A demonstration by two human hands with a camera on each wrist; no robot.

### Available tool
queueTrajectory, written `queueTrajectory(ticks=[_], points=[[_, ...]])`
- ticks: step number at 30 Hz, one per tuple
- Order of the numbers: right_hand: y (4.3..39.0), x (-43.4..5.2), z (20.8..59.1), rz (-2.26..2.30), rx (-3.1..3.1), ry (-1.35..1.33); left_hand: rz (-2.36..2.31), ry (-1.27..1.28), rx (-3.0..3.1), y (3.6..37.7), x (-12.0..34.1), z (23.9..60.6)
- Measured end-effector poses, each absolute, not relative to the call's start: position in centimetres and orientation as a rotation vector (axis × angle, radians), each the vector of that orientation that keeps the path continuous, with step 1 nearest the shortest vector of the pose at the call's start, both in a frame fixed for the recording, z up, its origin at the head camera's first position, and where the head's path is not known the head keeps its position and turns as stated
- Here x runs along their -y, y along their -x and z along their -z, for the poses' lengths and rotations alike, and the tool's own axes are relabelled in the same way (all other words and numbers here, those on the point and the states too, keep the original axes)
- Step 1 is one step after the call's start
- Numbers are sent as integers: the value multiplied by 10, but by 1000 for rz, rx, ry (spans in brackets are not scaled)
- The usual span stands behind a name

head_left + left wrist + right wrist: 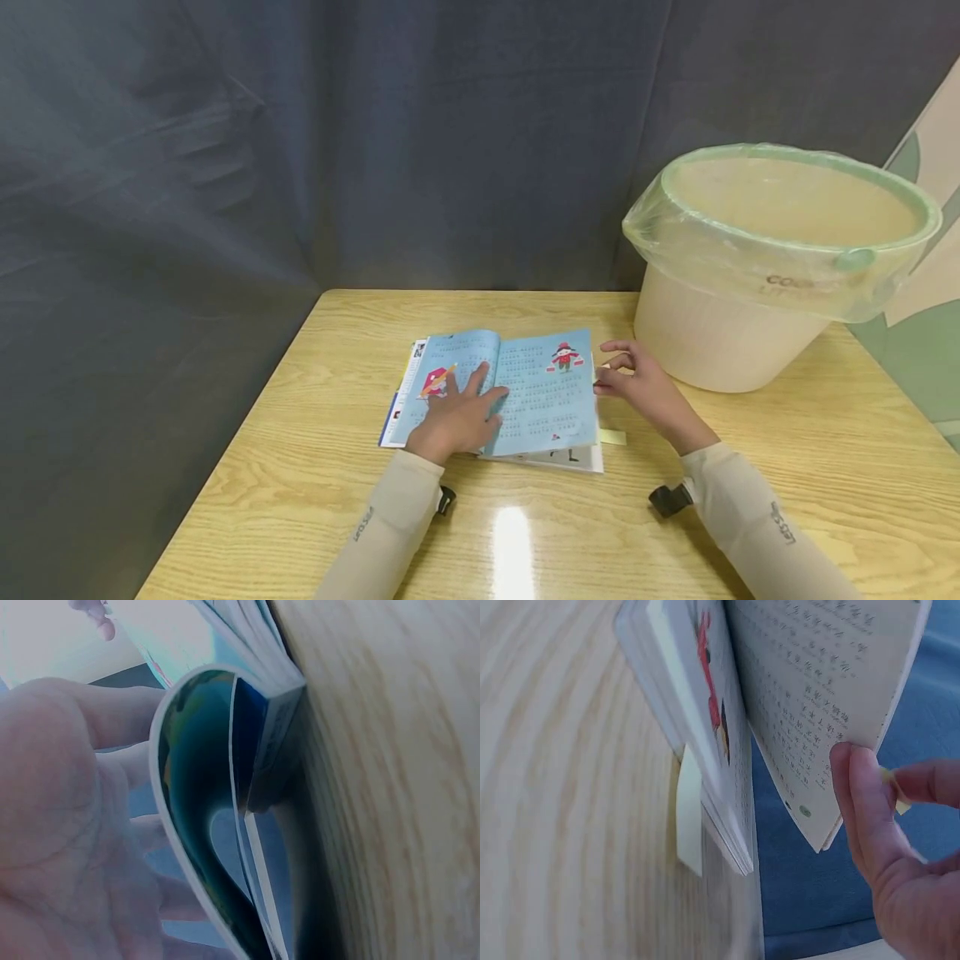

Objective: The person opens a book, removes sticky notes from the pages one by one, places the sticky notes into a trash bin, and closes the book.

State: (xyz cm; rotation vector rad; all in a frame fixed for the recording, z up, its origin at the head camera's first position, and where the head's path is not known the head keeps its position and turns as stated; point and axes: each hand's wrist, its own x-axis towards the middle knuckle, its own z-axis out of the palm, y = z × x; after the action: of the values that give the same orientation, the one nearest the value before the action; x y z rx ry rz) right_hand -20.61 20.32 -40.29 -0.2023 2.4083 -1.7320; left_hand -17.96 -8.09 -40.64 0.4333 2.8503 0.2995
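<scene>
An open book [543, 400] with light blue pages lies on the wooden table. My left hand [461, 417] rests on its left page, fingers spread, with its palm over the curved page in the left wrist view. At the book's right edge, my right hand [648, 392] pinches a small yellow sticky tab [897, 792] between thumb and fingers. Those fingers also touch the lifted page [821, 712] from below. A second pale yellow sticky tab [612, 437] juts out lower down, from the pages still lying flat beneath.
A large cream bin [720, 325] with a green rim and a clear plastic liner stands at the right, beyond my right hand. Dark cloth [480, 150] hangs behind the wooden table [300, 500] and down its left side.
</scene>
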Motion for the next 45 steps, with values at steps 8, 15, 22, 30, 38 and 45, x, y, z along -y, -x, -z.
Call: queueTrajectory(ticks=[8,15,22,30,38,45], points=[[209,-202,407,1863,-2280,163,-296,-425,-2855,180,82,408],[211,-202,413,1929,-2219,132,-309,-418,-2865,180,80,409],[208,-199,411,2046,-1959,75,-444,-405,-2919,177,74,402],[206,-196,410,1907,-1989,96,-571,-397,-3037,173,63,393],[202,-192,408,1767,-2141,152,-618,-508,-3118,157,47,375],[201,-186,410,1741,-2150,137,-590,-625,-3142,150,40,373]])
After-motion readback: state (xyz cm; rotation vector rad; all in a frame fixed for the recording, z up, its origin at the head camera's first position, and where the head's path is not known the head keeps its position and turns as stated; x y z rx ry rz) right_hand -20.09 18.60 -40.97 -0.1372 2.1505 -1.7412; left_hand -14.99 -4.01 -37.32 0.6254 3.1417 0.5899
